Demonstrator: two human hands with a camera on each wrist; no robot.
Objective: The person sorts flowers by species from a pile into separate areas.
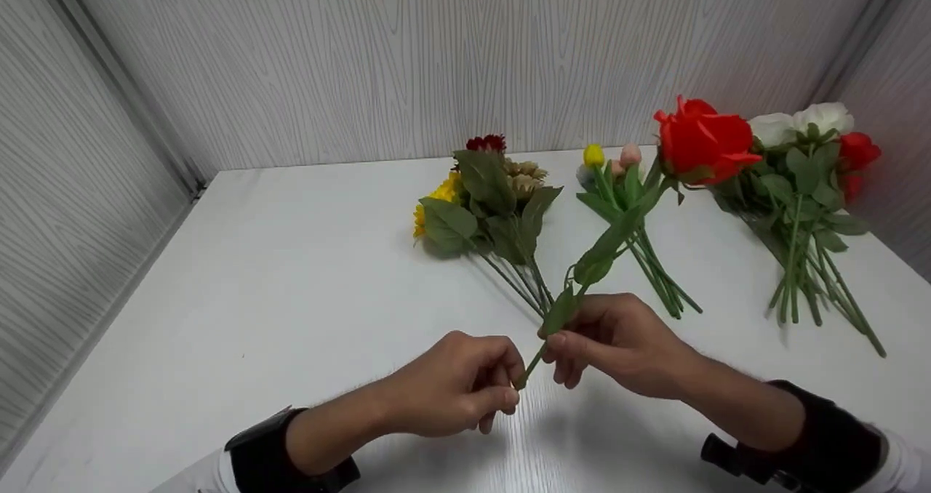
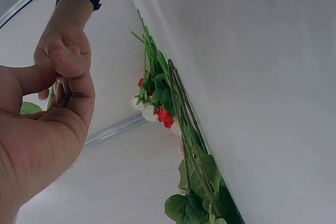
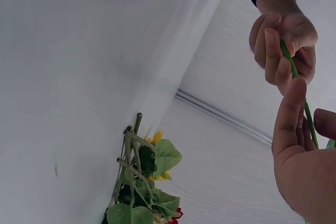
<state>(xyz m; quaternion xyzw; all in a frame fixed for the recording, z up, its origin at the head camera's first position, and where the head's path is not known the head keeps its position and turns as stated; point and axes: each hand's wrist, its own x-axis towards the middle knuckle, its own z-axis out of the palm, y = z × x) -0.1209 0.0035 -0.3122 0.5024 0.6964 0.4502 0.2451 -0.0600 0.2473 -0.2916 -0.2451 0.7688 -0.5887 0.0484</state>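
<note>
A large artificial red rose (image 1: pixel 704 144) leans up and to the right above the table, its long leafy stem slanting down between both hands. My left hand (image 1: pixel 465 384) pinches the stem's bottom end between thumb and fingers. Higher up, just below a leaf, my right hand (image 1: pixel 625 344) holds the same stem. The right wrist view shows the green stem (image 3: pixel 310 121) running from one hand to the other. Behind the hands lies a mixed bunch (image 1: pixel 484 187) with yellow, dark red and tan blooms; its stem ends are partly hidden behind the rose's leaf and my right hand.
Small yellow and pink tulips (image 1: pixel 654 267) lie behind the right hand. Farther right is a bunch of white and red roses (image 1: pixel 807 180), stems pointing toward me. A pale wood-grain panel (image 1: pixel 327 71) stands behind the white table (image 1: pixel 291 260), with further panels at the sides.
</note>
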